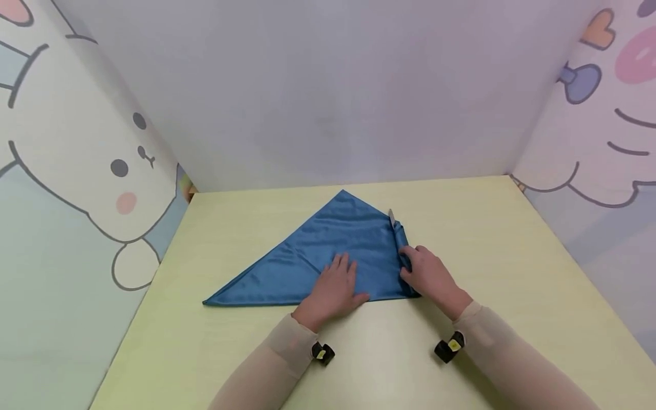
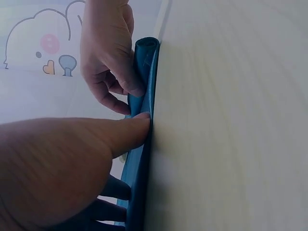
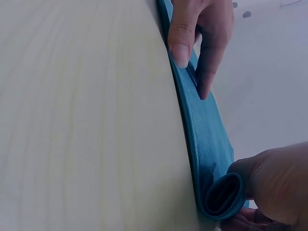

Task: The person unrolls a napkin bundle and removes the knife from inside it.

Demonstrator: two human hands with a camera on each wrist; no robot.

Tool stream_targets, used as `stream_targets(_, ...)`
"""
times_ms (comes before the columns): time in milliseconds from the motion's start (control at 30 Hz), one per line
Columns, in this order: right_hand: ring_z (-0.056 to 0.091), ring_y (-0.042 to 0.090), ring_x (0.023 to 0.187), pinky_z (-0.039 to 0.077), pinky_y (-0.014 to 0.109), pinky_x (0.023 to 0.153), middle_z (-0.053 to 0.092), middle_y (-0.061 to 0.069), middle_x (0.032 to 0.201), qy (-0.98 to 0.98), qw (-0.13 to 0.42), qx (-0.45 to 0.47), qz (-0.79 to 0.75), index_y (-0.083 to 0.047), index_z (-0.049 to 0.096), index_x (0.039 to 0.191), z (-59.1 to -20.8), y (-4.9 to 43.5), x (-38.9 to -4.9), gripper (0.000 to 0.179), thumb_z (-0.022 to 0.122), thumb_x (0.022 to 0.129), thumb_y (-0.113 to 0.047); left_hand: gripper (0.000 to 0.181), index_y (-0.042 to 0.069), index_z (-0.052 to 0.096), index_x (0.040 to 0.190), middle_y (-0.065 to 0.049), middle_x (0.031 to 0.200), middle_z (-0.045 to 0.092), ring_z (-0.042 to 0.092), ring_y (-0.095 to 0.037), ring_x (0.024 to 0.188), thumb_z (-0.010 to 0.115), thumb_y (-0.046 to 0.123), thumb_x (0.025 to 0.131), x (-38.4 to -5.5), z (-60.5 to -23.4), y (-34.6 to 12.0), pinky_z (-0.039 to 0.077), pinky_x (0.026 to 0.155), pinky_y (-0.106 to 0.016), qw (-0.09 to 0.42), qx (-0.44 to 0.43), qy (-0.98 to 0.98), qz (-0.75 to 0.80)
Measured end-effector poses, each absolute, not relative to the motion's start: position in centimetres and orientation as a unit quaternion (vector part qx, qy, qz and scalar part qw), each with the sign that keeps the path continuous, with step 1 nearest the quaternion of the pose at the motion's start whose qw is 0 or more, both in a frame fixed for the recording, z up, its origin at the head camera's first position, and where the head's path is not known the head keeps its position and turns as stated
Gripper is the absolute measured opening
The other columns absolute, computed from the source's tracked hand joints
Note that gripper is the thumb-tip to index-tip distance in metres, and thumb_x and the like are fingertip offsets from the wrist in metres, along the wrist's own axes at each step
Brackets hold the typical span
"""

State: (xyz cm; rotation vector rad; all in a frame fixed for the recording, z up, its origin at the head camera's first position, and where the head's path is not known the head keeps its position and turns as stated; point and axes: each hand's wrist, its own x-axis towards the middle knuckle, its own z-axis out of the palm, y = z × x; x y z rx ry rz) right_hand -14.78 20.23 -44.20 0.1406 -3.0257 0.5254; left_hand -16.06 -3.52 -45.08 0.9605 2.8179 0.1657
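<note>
Blue cloth [image 1: 292, 267], part rolled
Left hand [image 1: 334, 289] spread, maybe keeping it flat; right hand [image 1: 431, 277] grips the roll [image 1: 402, 234], fingertips partly hidden.

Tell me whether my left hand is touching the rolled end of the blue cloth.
Apart. The head view shows a flat stretch of blue cloth between the left hand and the rolled end.

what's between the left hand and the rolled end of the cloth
In the head view, only unrolled blue cloth separates the left hand from the roll.
</note>
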Motion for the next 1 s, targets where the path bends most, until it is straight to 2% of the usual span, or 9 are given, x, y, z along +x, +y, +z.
stream_targets(200, 0.057, 0.027, 0.083, 0.049, 0.044, 0.072, 0.061, 0.016, 0.101, -0.981, 0.038, 0.044, 0.186, -0.002, 0.060, 0.118, -44.6, 21.3, -14.5, 0.035, 0.066, 0.084, -0.009, 0.082, 0.002, 0.032, 0.149, -0.021, 0.155, 0.023, 0.020, -0.035, 0.143, 0.048, 0.060, 0.093, -15.9, -45.4, -3.4, 0.032, 0.108, -0.049, 0.079, 0.319, 0.943, 0.052)
stream_targets(500, 0.050, 0.021, 0.070, 0.042, 0.035, 0.061, 0.055, 0.005, 0.080, -0.974, 0.031, 0.039, 0.219, -0.003, 0.061, 0.118, -44.7, 22.1, -14.6, 0.035, 0.065, 0.084, -0.010, 0.082, 0.003, 0.031, 0.150, -0.021, 0.156, 0.022, 0.019, -0.035, 0.144, 0.048, 0.060, 0.093, -15.9, -45.3, -3.4, 0.031, 0.108, -0.049, 0.084, 0.316, 0.944, 0.049)
stream_targets(1000, 0.055, 0.018, 0.068, 0.046, 0.034, 0.063, 0.063, 0.005, 0.080, -0.966, 0.008, 0.012, 0.256, -0.004, 0.061, 0.120, -44.4, 23.4, -14.5, 0.035, 0.065, 0.086, -0.014, 0.082, 0.003, 0.031, 0.150, -0.019, 0.156, 0.020, 0.018, -0.034, 0.144, 0.047, 0.060, 0.094, -16.0, -45.4, -3.4, 0.031, 0.108, -0.048, 0.090, 0.314, 0.943, 0.057)
